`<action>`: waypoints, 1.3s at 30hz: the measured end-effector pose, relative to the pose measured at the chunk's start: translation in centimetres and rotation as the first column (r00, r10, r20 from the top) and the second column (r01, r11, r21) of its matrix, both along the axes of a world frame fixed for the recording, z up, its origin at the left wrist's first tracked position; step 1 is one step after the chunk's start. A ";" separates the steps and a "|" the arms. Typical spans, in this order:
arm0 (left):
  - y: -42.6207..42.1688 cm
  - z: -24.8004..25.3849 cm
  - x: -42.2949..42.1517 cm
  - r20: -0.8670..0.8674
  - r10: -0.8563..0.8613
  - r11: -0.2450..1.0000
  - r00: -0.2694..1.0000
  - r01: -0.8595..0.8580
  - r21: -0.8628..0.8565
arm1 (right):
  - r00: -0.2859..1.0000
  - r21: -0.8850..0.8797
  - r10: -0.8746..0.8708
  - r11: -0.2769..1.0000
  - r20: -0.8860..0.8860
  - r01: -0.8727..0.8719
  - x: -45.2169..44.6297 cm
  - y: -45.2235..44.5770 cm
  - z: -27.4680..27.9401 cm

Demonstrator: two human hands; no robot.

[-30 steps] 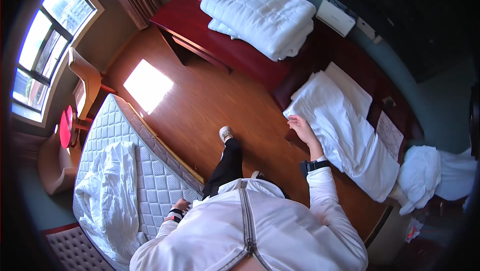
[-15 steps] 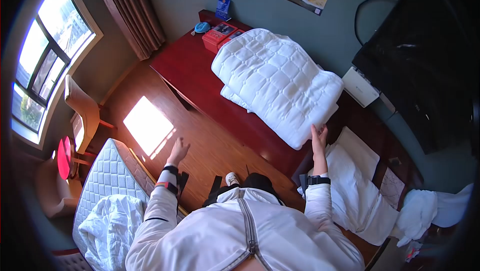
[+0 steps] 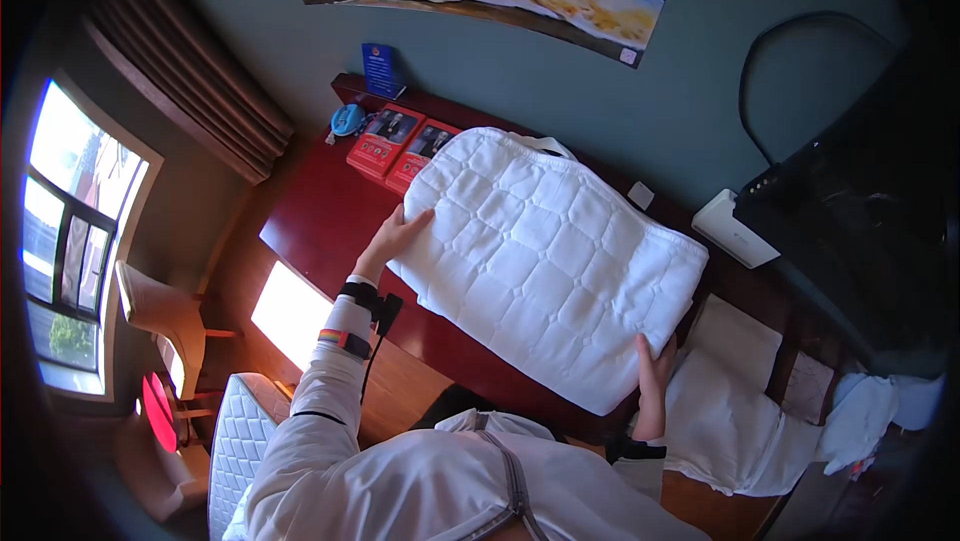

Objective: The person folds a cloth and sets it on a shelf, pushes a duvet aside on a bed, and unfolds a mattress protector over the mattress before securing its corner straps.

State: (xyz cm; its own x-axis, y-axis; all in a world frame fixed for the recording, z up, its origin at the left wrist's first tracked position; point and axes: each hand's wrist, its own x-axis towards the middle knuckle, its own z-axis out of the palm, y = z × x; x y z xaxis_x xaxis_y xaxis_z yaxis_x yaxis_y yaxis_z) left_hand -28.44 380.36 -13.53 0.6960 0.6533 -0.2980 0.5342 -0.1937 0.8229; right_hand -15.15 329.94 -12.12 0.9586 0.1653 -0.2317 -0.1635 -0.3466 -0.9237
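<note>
A folded white quilted mattress pad [image 3: 545,261] lies on the dark red desk [image 3: 300,226]. My left hand [image 3: 397,234] grips its left edge, thumb on top and the other fingers mostly hidden under the fold. At the lower right corner, my right hand [image 3: 655,376] holds the pad the same way, with the thumb on the quilting. A white strap [image 3: 553,147] shows along the pad's far edge.
Behind the pad's left end stand red boxes [image 3: 383,141], a blue round item [image 3: 347,120] and a blue sign [image 3: 380,71]. White linens [image 3: 735,431] lie to the right, below a black television [image 3: 850,201]. A mattress [image 3: 240,446] stands at lower left.
My left hand has gone from hanging free over the floor to gripping the pad's left edge. My right hand stays at the right corner. The view has shifted closer to the desk.
</note>
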 end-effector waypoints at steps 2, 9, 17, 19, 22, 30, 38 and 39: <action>0.5 -0.7 0.3 0.019 -0.028 0.998 0.999 0.029 -0.060 | 0.995 0.023 -0.050 0.998 -0.084 0.052 0.0 0.4 0.9; 0.0 -1.9 0.7 0.179 -0.001 0.988 0.984 0.028 -0.153 | 0.980 0.127 -0.175 0.974 -0.090 0.185 -1.0 1.4 2.6; -1.1 -1.1 0.6 0.343 0.025 0.943 0.939 0.092 -0.321 | 0.905 0.213 -0.349 0.930 0.242 0.301 -5.2 3.7 10.0; -1.5 -0.8 0.2 0.328 0.082 0.928 0.941 0.048 -0.369 | 0.881 0.226 -0.363 0.926 0.305 0.303 -7.1 4.7 12.6; -2.1 -0.2 -1.2 0.470 0.164 0.908 0.867 0.054 -0.416 | 0.836 0.226 -0.362 0.930 0.412 0.291 -10.6 7.1 15.1; -2.0 4.1 -5.6 0.774 -0.196 0.899 0.601 0.426 -0.103 | 0.723 0.322 -0.423 0.903 0.546 0.285 -23.0 9.1 20.1; -12.3 10.9 -4.6 0.836 -0.532 0.663 0.138 0.682 0.310 | 0.499 0.347 -0.643 0.750 0.581 0.563 -34.5 1.2 20.3; -14.5 9.9 -3.8 0.809 -0.585 0.624 0.055 0.668 0.406 | 0.466 0.381 -0.693 0.705 0.551 0.598 -36.4 -0.2 20.0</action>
State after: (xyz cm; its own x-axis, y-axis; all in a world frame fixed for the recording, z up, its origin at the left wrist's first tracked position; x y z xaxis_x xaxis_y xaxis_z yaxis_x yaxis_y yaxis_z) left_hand -32.28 365.86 -3.65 0.6958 -0.1544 0.7014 -0.7107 -0.0070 0.7035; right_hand -51.56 329.77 7.83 0.6965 -0.5826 0.4189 0.3193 -0.2711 -0.9080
